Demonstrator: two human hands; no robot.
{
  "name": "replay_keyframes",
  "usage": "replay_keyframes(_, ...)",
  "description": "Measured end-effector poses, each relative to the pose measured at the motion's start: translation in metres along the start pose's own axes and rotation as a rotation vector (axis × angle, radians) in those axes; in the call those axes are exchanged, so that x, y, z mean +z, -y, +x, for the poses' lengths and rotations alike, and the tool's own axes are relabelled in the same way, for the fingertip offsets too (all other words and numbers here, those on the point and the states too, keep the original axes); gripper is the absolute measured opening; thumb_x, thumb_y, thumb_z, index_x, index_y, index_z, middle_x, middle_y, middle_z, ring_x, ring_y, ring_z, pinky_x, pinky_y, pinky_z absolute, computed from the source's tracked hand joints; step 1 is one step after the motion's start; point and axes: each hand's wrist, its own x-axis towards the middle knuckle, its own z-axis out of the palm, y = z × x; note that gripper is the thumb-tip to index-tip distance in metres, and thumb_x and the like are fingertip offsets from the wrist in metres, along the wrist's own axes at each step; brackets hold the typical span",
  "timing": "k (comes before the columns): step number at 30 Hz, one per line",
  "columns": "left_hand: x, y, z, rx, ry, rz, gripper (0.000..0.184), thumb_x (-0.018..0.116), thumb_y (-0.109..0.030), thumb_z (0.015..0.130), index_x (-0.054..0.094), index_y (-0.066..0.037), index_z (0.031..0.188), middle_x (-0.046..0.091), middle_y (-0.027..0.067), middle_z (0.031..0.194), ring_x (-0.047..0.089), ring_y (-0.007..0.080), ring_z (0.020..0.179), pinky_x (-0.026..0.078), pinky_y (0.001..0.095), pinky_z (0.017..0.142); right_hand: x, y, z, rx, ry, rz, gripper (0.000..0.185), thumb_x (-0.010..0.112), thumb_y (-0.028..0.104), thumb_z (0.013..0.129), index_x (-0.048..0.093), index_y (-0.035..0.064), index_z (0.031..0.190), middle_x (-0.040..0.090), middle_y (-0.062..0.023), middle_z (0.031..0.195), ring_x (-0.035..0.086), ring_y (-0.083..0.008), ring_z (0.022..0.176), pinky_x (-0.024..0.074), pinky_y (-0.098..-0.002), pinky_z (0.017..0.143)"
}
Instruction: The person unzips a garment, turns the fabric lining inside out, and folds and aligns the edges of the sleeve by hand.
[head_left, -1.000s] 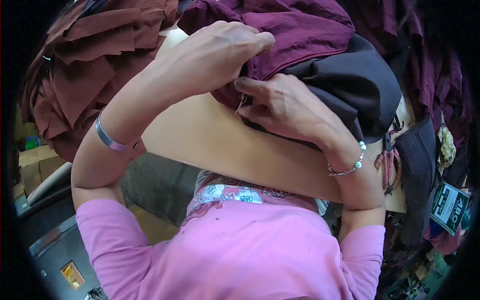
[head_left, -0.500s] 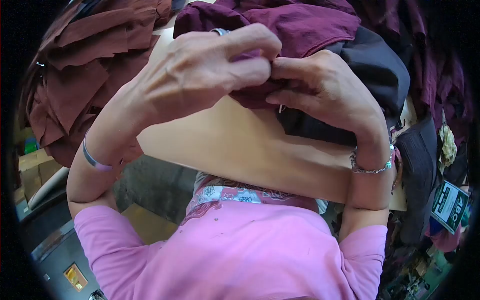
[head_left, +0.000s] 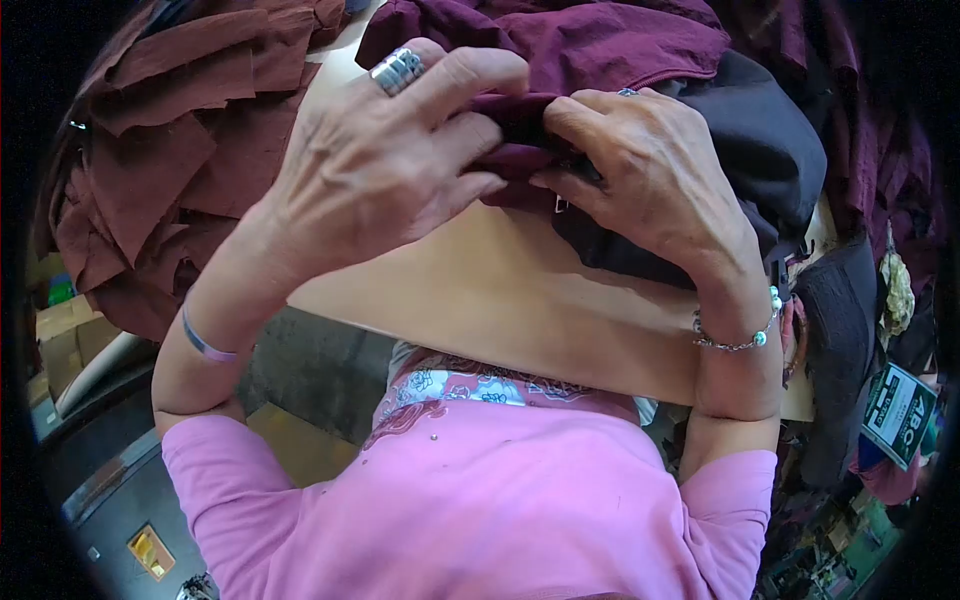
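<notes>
A maroon and black garment [head_left: 620, 45] lies bunched on the tan tabletop, its black part [head_left: 745, 130] spread to the right. My left hand [head_left: 385, 155], wearing a wide silver ring, has its fingers curled at the garment's maroon edge; its fingertips are partly hidden by the cloth. My right hand [head_left: 650, 165] is closed on the same cloth, thumb and forefinger pinching it from the right. Between the two hands stretches a dark maroon fold. A small metal piece [head_left: 560, 204], perhaps a zipper pull, shows below my right thumb.
The tan tabletop [head_left: 480, 270] runs between my body and the garment. A big heap of cut brown cloth pieces [head_left: 170, 150] fills the left side. More maroon cloth [head_left: 860, 130] hangs at the right, above a green and white labelled packet [head_left: 900, 415].
My hands have moved apart, the left one shifting left and turning so its ring shows. The maroon fold between them is now stretched into view.
</notes>
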Motion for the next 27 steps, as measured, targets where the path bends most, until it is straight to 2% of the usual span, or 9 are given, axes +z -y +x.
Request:
replay_keyframes(2,0.011,-0.006,0.001,0.114,-0.191,0.101,0.024,0.066,-0.008,0.062,0.060,-0.006,0.084,0.055,0.0035,0.095,0.055,0.0203,0.074,0.046,0.0289,0.063,0.003,0.001,0.001,-0.023,-0.003,0.046,0.023,0.066,0.029,0.067,0.059,0.0090,0.076,0.060,-0.0088,0.069,0.060,-0.0264,0.064,0.0476,-0.0359,0.055)
replay_keyframes(7,0.003,-0.024,0.002,0.095,0.031,0.170,0.015,0.064,-0.013,0.065,0.055,-0.006,0.075,0.055,0.0029,0.080,0.053,0.0195,0.064,0.043,0.0300,0.055,-0.001,-0.009,0.003,0.021,0.036,-0.070,0.030,0.069,0.037,0.063,0.060,0.0091,0.070,0.059,-0.0080,0.070,0.059,-0.0261,0.062,0.0462,-0.0352,0.053)
replay_keyframes(10,0.000,-0.026,0.006,-0.113,0.108,0.069,0.016,0.063,-0.014,0.068,0.050,-0.007,0.072,0.051,0.0046,0.074,0.052,0.0211,0.062,0.041,0.0309,0.054,0.000,-0.003,0.003,0.041,-0.021,-0.079,0.030,0.069,0.037,0.063,0.060,0.0097,0.069,0.059,-0.0066,0.068,0.059,-0.0256,0.061,0.0461,-0.0353,0.052)
replay_keyframes(13,0.016,-0.020,0.004,-0.094,0.037,0.018,0.015,0.062,-0.014,0.071,0.050,-0.008,0.075,0.049,0.0054,0.074,0.051,0.0228,0.063,0.042,0.0315,0.055,0.000,-0.003,0.000,-0.026,-0.040,-0.023,0.025,0.068,0.026,0.068,0.057,0.0053,0.077,0.054,-0.0074,0.071,0.055,-0.0252,0.064,0.0432,-0.0331,0.058)
replay_keyframes(17,0.016,-0.019,-0.002,-0.074,0.045,-0.009,0.013,0.060,-0.014,0.071,0.052,-0.008,0.079,0.050,0.0055,0.074,0.053,0.0220,0.065,0.042,0.0328,0.055,-0.015,-0.007,0.006,0.128,-0.011,0.652,0.023,0.067,0.012,0.071,0.059,0.0008,0.090,0.057,-0.0058,0.070,0.055,-0.0117,0.064,0.0430,-0.0244,0.059)
replay_keyframes(18,0.014,-0.021,-0.002,-0.051,0.028,-0.015,0.012,0.060,-0.013,0.071,0.052,-0.009,0.080,0.051,0.0055,0.074,0.053,0.0219,0.065,0.042,0.0332,0.055,-0.017,-0.003,0.007,0.202,-0.068,0.637,0.025,0.067,0.010,0.072,0.057,0.0028,0.093,0.054,-0.0017,0.068,0.050,-0.0087,0.060,0.0416,-0.0233,0.057)
replay_keyframes(20,0.013,-0.026,-0.001,-0.002,-0.003,-0.027,0.013,0.058,-0.012,0.070,0.053,-0.009,0.081,0.053,0.0056,0.075,0.054,0.0215,0.065,0.041,0.0340,0.055,-0.017,0.009,0.012,0.340,-0.011,0.423,0.029,0.065,0.009,0.070,0.055,0.0067,0.097,0.055,-0.0056,0.067,0.054,-0.0165,0.059,0.0429,-0.0279,0.057)
replay_keyframes(23,0.016,-0.036,0.001,-0.046,0.035,-0.022,0.011,0.056,-0.010,0.069,0.053,-0.010,0.079,0.054,0.0050,0.072,0.053,0.0219,0.063,0.041,0.0330,0.055,0.009,0.002,0.009,0.246,0.034,0.213,0.026,0.059,0.009,0.067,0.053,0.0093,0.092,0.057,-0.0160,0.069,0.056,-0.0342,0.069,0.0431,-0.0406,0.060)
replay_keyframes(27,0.021,-0.034,0.007,-0.104,0.103,0.075,0.007,0.054,-0.009,0.070,0.053,-0.009,0.077,0.052,0.0044,0.067,0.053,0.0219,0.067,0.040,0.0325,0.060,0.011,0.001,0.011,0.328,0.009,0.073,0.021,0.056,0.005,0.068,0.056,0.0093,0.088,0.059,-0.0142,0.070,0.058,-0.0325,0.070,0.0445,-0.0391,0.062)
